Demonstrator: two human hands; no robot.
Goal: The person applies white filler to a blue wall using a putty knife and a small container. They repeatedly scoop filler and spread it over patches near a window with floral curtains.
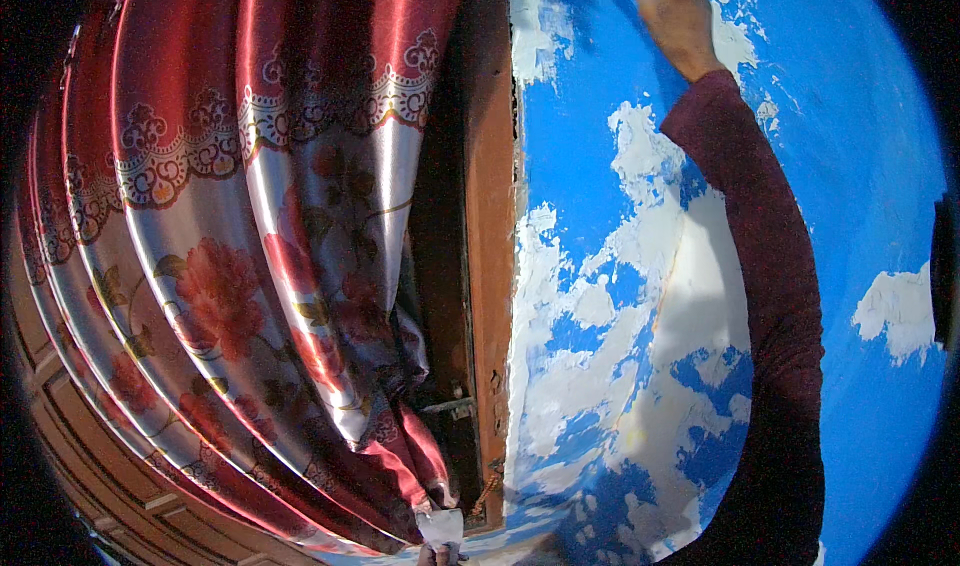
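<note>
My right hand (680,21) is raised to the top of the view, close to a blue wall (580,156) with white patches. Its fingers are closed round something reddish, mostly cut off by the upper edge. At the bottom edge, only the fingertips of my left hand (438,557) show, gripping a pale, flat, squarish piece (440,528). That piece is in front of the lower end of a red and silver flowered curtain (220,296). Whether it touches the cloth I cannot tell.
A brown wooden door frame (490,266) runs upright between curtain and wall. Behind the cloth is a dark door edge with a metal latch (450,406). Brown panelled wood (110,446) shows at lower left. A dark object (941,271) stands at the far right edge.
</note>
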